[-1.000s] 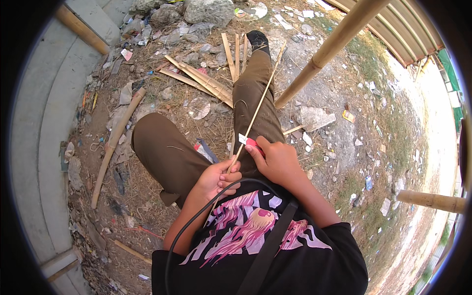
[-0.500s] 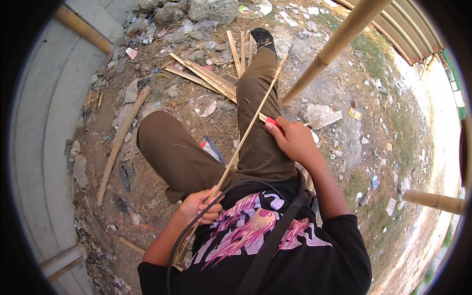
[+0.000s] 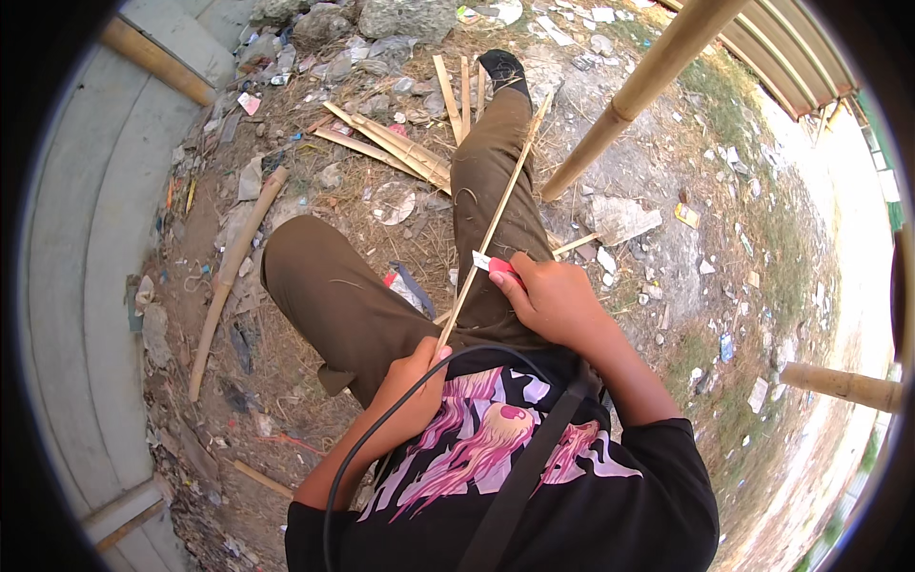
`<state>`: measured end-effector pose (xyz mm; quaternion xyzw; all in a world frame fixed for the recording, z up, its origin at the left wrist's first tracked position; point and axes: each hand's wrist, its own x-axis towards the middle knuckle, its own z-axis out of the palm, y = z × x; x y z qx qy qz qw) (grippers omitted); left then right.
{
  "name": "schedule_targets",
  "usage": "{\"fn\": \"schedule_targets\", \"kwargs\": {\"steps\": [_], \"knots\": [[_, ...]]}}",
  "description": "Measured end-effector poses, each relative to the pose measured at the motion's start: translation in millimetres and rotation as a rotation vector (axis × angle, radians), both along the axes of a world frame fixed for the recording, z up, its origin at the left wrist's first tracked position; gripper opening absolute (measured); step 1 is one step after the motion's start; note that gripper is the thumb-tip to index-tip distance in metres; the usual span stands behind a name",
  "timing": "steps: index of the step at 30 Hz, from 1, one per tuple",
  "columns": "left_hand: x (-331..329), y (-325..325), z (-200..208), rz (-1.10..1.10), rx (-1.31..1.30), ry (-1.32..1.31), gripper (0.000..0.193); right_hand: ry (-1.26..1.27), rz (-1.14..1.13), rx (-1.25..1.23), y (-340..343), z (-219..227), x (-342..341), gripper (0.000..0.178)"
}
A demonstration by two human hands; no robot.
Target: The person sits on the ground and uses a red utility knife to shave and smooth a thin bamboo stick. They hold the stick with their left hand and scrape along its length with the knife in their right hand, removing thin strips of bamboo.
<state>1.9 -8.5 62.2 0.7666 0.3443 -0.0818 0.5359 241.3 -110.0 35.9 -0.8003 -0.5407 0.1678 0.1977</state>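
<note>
Now the left hand (image 3: 412, 386) pinches the near end of a thin bamboo strip (image 3: 491, 227) that lies along the leg (image 3: 496, 191). The right hand (image 3: 553, 300) grips a small cutter (image 3: 496, 268) against its middle. It looks light, bendy and splintery, so holding near the end seems best.

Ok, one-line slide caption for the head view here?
Seated person's left hand grips a thin bamboo strip while right hand presses a small red-handled blade against it.
</note>
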Motion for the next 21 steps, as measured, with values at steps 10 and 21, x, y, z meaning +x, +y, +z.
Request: {"fn": "schedule_targets", "kwargs": {"steps": [10,21], "knots": [[-5.3,-6.8,2.8,-0.042,0.203,-0.046,0.029,-0.064,-0.008,0.058,1.9,-4.0,-3.2,0.043],[-15.2,-11.1,25.0,-0.01,0.101,0.086,0.032,-0.153,-0.077,0.157,8.8,-15.2,0.8,0.041]]}}
